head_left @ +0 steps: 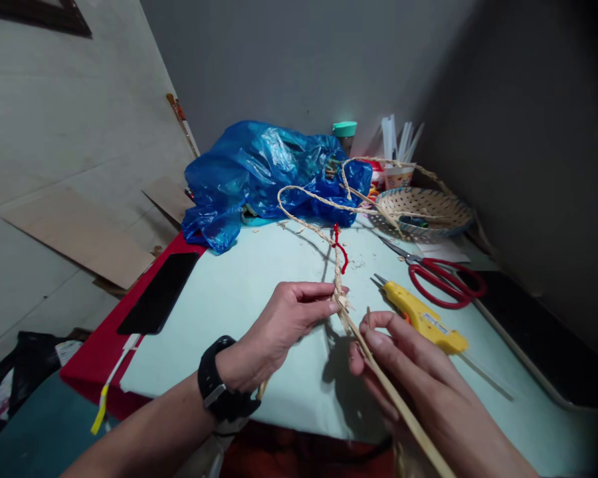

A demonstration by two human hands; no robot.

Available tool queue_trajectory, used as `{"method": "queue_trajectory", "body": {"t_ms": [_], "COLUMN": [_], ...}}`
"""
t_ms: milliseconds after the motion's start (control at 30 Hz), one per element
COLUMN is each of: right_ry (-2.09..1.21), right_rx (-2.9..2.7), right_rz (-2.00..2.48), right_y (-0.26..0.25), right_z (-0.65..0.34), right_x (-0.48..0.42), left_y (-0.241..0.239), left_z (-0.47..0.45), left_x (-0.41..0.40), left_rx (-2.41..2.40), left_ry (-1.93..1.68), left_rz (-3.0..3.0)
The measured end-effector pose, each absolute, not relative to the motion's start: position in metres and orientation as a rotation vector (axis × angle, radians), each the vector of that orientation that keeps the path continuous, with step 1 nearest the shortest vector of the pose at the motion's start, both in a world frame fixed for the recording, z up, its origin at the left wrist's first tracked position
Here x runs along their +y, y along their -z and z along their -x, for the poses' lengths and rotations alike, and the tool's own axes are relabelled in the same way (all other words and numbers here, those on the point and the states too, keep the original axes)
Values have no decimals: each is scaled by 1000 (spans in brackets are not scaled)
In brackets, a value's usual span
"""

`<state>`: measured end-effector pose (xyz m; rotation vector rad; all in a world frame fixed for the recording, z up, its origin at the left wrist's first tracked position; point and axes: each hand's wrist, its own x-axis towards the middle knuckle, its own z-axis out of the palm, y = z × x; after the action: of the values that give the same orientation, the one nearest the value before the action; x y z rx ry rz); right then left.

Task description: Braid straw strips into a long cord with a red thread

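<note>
My left hand [284, 325], with a black watch on the wrist, pinches the end of a braided straw rope [309, 226] where the braid stops. That rope loops away across the pale table [239, 299] towards a woven basket. A red thread [339, 255] is tied round the rope just above my fingers. My right hand [403, 365] is closed on loose flat straw strands [379, 375] that run from the braid down past my wrist.
A yellow glue gun [423, 318] and red-handled scissors [446, 279] lie right of my hands. The woven basket [423, 211], a cup of white sticks [398, 159] and a crumpled blue plastic bag [264, 176] sit at the back. A black phone [159, 292] lies at the left edge.
</note>
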<state>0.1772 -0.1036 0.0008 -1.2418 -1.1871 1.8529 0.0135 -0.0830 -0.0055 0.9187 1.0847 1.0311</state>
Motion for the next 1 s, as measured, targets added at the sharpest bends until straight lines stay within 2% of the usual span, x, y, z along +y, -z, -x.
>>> {"method": "queue_trajectory", "body": {"t_ms": [167,300,400,733,1000], "right_ry": [-2016,-2254,-2257,-1775,-869], "right_rx": [-983,-1043,-1119,-1503,-1885], "right_rz": [1227,1169,1141,1258,1403], "right_y": [-2,1,2,-2,-2], "right_z": [-179,-174,-169,-160,-165], "right_x": [-99,-100,-96,-89,-82], "left_y": [5,3,3,4,6], "left_z": [-14,-15,-15,-15,-15], "left_x": [-82,-83,-83,-85,-83], "left_rx": [1121,1141,1116,1062,1074], "left_ry": [-1057,-1045,-1036,-1047,-1105], "left_rz": [-900,-904,-888,-953,-908]}}
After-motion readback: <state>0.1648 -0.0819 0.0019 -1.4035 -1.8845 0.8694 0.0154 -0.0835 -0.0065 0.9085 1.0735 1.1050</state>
